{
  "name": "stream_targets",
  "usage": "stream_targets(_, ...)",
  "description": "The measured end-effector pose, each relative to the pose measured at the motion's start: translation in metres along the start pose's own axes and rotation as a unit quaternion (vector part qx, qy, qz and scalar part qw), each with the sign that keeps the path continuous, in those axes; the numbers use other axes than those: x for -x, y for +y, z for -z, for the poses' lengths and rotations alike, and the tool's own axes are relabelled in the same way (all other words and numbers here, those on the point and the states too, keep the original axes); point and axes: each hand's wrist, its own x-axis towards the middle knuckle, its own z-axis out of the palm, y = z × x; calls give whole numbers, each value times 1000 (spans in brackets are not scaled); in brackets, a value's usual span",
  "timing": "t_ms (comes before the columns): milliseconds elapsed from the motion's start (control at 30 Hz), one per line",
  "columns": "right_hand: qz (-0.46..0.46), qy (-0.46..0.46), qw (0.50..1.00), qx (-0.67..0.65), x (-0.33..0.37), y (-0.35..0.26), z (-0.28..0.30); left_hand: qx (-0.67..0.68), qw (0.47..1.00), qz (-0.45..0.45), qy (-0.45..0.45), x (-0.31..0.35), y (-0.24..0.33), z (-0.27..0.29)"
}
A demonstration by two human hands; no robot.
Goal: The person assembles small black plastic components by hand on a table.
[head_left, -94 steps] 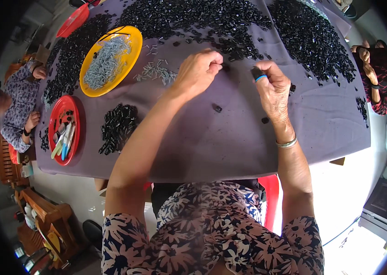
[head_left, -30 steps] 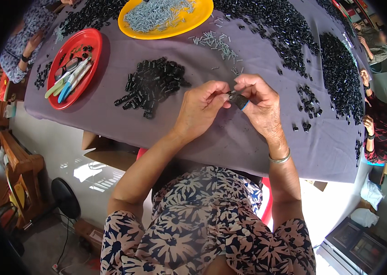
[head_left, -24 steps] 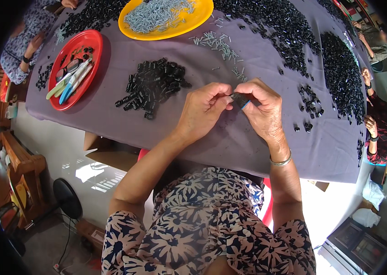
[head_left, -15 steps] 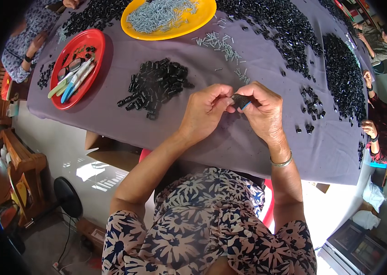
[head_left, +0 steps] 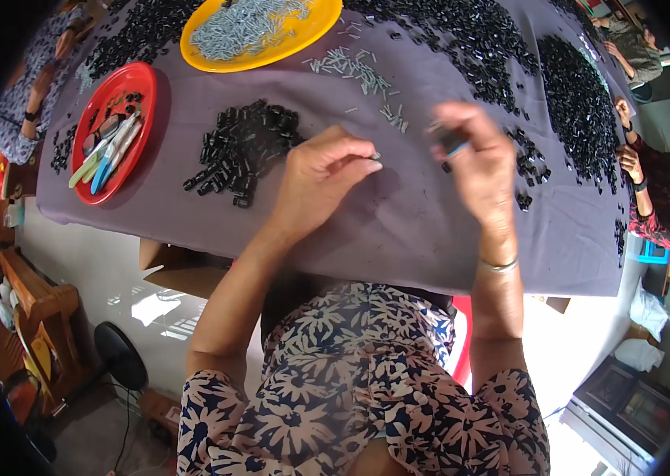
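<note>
Left hand (head_left: 323, 173): thumb and finger pinching tiny piece (head_left: 376, 157) at its 2 o'clock | right hand (head_left: 479, 159): blurred, fingers curled, hold cannot be told | on bench (head_left: 398, 234) from hands: black pile (head_left: 244, 147), 9 o'clock; loose grey pins (head_left: 364, 77), 11 o'clock; yellow plate (head_left: 321, 30) beyond, 10 o'clock

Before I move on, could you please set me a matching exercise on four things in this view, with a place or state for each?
1. left hand
2. bracelet
3. yellow plate
4. red plate

A. bears grey pins
B. around the right wrist
C. pinches a small piece
D. bears slim tools

Pairs: 1-C, 2-B, 3-A, 4-D
</note>
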Motion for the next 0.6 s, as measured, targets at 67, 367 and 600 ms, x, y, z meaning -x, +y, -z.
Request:
stream_targets(67, -30, 84, 996, 18, -7, 0, 28, -10, 1000, -6, 20, -3, -6, 4)
stream_targets(367, -44, -102, 952, 285, 3, 21, 69, -9, 1000, 17, 17, -2, -8, 2)
stream_targets(600, 8, -131, 931, 342, 5, 12, 39, -16, 1000, 18, 10, 1, -4, -7)
